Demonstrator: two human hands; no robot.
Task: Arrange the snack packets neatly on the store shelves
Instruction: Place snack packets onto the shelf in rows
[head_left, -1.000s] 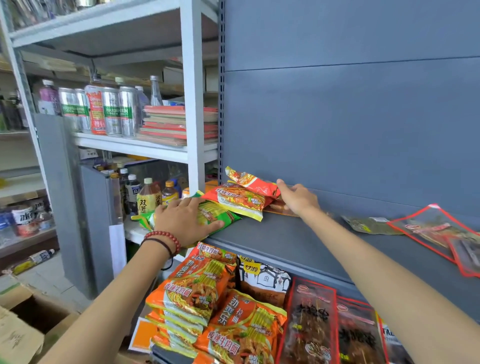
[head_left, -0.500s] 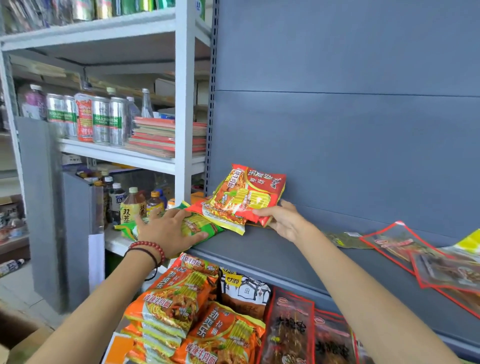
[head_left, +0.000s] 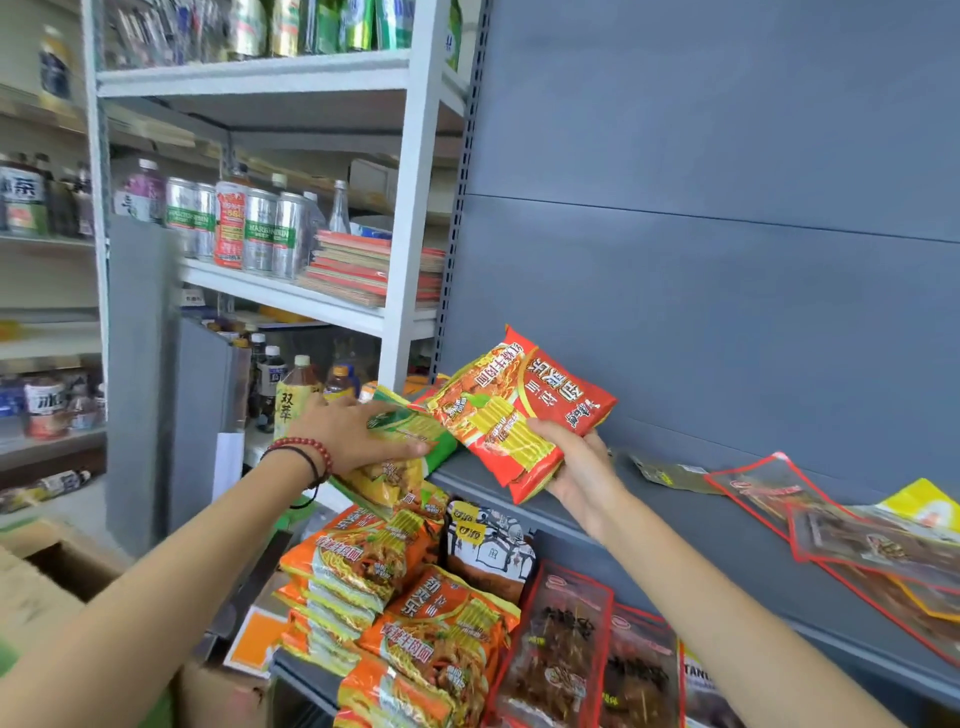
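My right hand (head_left: 579, 467) grips a small stack of red noodle packets (head_left: 519, 410) from below and holds it tilted above the left end of the grey shelf (head_left: 691, 525). Beside them, my left hand (head_left: 345, 434) lies on a green noodle packet (head_left: 410, 452) that hangs over the shelf's left corner, fingers curled over its top edge. Clear red-edged snack packets (head_left: 857, 540) lie flat on the shelf at the right, with a yellow packet (head_left: 922, 506) behind them.
The lower shelf holds orange noodle packets (head_left: 374, 582) and dark skewer snack packets (head_left: 561, 649). A white rack (head_left: 410, 208) to the left carries cans, bottles and stacked booklets. A cardboard box (head_left: 52, 582) stands at the lower left. A grey back panel rises behind the shelf.
My right hand has raised the red packets off the shelf, tilted them up and brought them nearer. My left hand stays on the green packet, which has slid further over the corner.
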